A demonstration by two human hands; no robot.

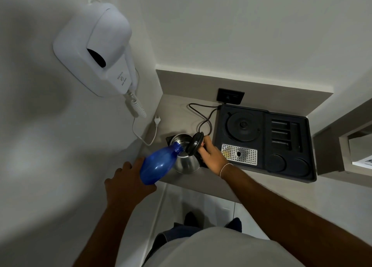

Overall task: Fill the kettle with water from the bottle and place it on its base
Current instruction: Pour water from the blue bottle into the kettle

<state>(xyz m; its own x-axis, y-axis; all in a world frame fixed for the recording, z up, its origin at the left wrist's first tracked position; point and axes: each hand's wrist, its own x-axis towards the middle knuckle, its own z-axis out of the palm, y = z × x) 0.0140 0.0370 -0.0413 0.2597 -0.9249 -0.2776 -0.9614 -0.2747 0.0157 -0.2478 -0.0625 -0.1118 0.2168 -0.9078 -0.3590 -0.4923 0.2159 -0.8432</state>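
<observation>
A steel kettle (187,162) stands on the grey counter (175,113) near its front left edge, its black lid (194,144) hinged up. My right hand (212,153) grips the kettle's handle. My left hand (128,184) holds a blue plastic bottle (158,164) tilted, its neck resting at the kettle's open mouth. The round black kettle base (244,125) sits empty in a black tray (302,152) to the right, apart from the kettle.
The base's cord (203,113) loops across the counter to a black wall socket (230,96). A white wall-mounted hair dryer (96,49) hangs at left, its white plug (157,120) lying loose. A perforated metal drip grid (239,154) lies in the tray. Walls close off the left and back.
</observation>
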